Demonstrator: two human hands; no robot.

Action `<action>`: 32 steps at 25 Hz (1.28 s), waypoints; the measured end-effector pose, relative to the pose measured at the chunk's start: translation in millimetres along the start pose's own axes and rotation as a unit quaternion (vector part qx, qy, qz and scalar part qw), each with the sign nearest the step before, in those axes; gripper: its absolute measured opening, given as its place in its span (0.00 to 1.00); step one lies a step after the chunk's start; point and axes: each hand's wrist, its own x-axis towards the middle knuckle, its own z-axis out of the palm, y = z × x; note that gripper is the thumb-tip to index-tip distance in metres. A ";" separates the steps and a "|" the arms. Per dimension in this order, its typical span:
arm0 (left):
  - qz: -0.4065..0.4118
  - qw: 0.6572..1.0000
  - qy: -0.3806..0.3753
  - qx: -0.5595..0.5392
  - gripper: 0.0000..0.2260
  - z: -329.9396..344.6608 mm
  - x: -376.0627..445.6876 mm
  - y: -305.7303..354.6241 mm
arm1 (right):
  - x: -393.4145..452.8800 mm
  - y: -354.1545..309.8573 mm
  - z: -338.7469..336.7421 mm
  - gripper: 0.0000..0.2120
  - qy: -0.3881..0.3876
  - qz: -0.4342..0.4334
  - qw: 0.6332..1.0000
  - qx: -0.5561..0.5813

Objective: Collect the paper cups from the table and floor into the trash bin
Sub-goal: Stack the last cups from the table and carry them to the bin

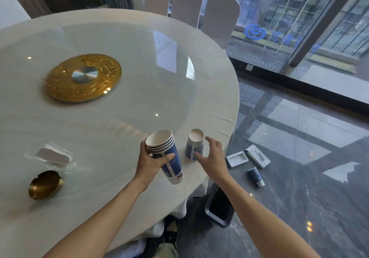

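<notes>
My left hand [151, 163] is shut around a nested stack of several blue-and-white paper cups [166, 153], tilted above the table's near edge. A single paper cup [194, 144] stands upside down on the white tablecloth just to the right. My right hand [211, 155] is open around it, fingers spread, the thumb close to its side. Another paper cup [255, 176] lies on its side on the dark floor. The dark grey trash bin [219, 207] stands on the floor beside the table, partly hidden by the tablecloth and my right forearm.
The round table [215, 89] carries a glass turntable with a gold centre disc [82, 77], a gold ashtray [45, 184] and a plastic-wrapped packet [53, 155]. Two open white boxes [247, 157] lie on the floor. Covered chairs [187, 3] stand at the far side, by glass walls.
</notes>
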 end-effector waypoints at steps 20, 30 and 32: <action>0.022 0.994 -0.079 -0.070 0.44 87.9 75.7 49.6 | -6.4 90.8 -60.3 0.12 0.254 0.369 0.791 0.417; 0.044 0.980 -0.183 -0.059 0.34 220.6 17.2 58.6 | -53.8 139.7 -111.8 0.11 0.213 0.333 0.618 0.680; 0.043 0.980 -0.190 -0.043 0.34 242.6 -3.0 56.4 | -51.4 141.4 -126.6 0.12 0.186 0.323 0.612 0.698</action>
